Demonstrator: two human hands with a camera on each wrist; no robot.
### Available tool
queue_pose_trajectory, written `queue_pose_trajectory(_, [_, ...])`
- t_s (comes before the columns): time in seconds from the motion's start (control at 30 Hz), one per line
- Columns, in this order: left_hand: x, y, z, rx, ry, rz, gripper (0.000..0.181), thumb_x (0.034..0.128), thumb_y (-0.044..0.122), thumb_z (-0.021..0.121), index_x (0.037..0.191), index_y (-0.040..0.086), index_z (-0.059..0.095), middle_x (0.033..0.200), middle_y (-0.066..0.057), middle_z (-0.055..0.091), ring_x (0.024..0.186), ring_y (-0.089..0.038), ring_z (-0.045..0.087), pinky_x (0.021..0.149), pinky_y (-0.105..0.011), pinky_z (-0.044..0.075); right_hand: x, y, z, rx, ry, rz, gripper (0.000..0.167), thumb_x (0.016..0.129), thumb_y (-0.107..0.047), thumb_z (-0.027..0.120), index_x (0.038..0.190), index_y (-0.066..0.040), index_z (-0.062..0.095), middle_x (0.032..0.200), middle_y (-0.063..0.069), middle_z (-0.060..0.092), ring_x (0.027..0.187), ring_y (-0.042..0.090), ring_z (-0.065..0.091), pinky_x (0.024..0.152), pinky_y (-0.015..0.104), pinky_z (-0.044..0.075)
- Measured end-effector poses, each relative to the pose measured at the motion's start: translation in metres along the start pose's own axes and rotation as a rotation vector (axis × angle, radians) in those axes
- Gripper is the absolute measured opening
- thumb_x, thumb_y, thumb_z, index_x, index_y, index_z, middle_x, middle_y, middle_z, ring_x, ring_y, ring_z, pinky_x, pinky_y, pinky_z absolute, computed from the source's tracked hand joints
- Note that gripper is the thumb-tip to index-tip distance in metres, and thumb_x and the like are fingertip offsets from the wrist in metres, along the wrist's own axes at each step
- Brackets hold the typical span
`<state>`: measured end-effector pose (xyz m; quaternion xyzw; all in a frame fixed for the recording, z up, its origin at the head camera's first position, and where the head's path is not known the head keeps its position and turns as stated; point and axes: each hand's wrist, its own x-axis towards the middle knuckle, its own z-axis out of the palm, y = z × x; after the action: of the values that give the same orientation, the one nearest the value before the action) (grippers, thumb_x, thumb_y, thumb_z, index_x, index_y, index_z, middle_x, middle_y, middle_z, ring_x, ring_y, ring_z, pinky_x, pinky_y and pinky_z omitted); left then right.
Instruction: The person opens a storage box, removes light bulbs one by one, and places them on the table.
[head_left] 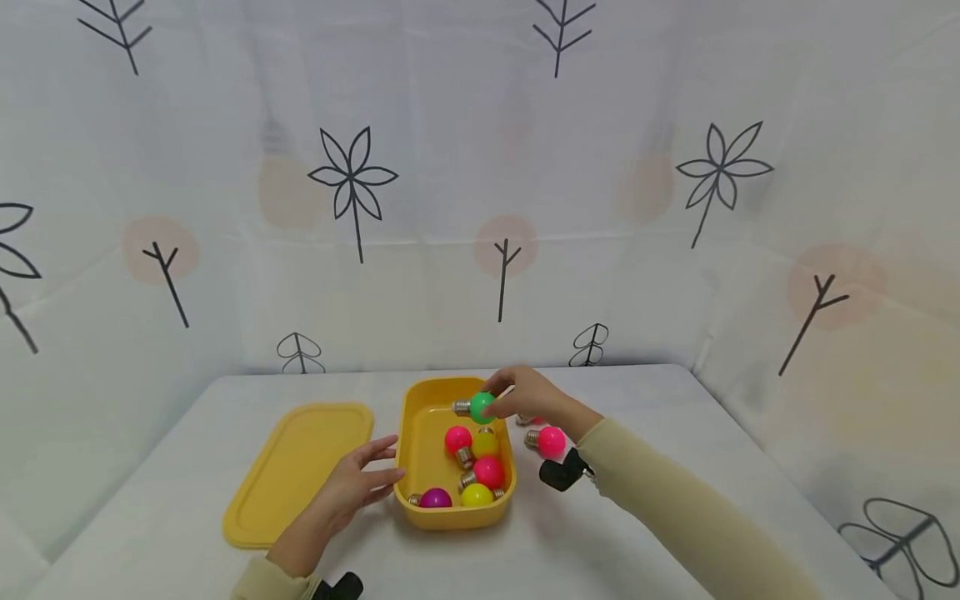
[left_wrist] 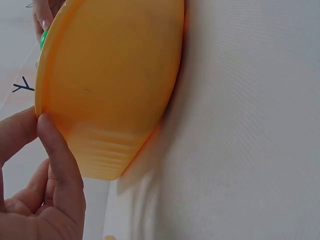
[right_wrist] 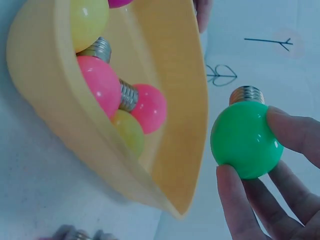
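Note:
My right hand (head_left: 531,395) holds a green light bulb (head_left: 480,407) above the far right part of a yellow plastic box (head_left: 450,518). In the right wrist view, the thumb and fingers grip the bulb's green globe, with its metal screw base (right_wrist: 246,94) pointing up in that view. My left hand (head_left: 352,483) is at the box's left side. The left wrist view shows its fingertips pinching the rim. Inside the box lie several bulbs: pink bulbs (head_left: 489,472), yellow bulbs (head_left: 476,496) and a purple bulb (head_left: 435,498).
A yellow lid (head_left: 300,475) lies flat on the white table left of the box. Right of the box lies a pink bulb (head_left: 552,442), and another is partly hidden behind the right hand. A white cloth with printed plants hangs behind the table.

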<state>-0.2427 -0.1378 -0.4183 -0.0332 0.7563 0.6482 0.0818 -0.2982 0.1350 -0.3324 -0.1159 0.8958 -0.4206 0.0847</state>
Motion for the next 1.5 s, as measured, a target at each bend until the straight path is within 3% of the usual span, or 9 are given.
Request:
queue_pose_trajectory(0.33, [-0.002, 0.001, -0.001, 0.006, 0.006, -0.009, 0.058, 0.0808, 0.008, 0.072, 0.134, 0.007, 0.049, 0.124, -0.016, 0.049, 0.09, -0.022, 0.057, 0.079, -0.036, 0.053, -0.011, 0.013, -0.014, -0.014, 0.058, -0.008, 0.035, 0.077, -0.019, 0.077, 0.108, -0.01, 0.065, 0.098, 0.002, 0.061, 0.084, 0.018, 0.059, 0.068, 0.029, 0.054])
queue_pose_trajectory(0.87, [0.002, 0.0, -0.001, -0.001, 0.007, -0.017, 0.058, 0.081, 0.01, 0.072, 0.134, 0.008, 0.049, 0.124, -0.015, 0.05, 0.093, -0.023, 0.056, 0.079, -0.035, 0.053, -0.025, 0.046, -0.046, -0.019, 0.128, -0.011, 0.037, 0.077, -0.019, 0.076, 0.109, -0.006, 0.064, 0.101, 0.004, 0.061, 0.09, 0.02, 0.059, 0.077, 0.036, 0.053])
queue_pose_trajectory(1.5, [0.001, -0.002, 0.001, -0.019, 0.007, 0.003, 0.057, 0.0804, 0.009, 0.073, 0.133, 0.007, 0.05, 0.123, -0.015, 0.051, 0.09, -0.022, 0.056, 0.079, -0.036, 0.053, -0.033, 0.091, -0.059, -0.009, 0.179, 0.027, 0.04, 0.079, -0.014, 0.073, 0.114, 0.002, 0.06, 0.105, 0.011, 0.06, 0.092, 0.024, 0.06, 0.08, 0.043, 0.051])
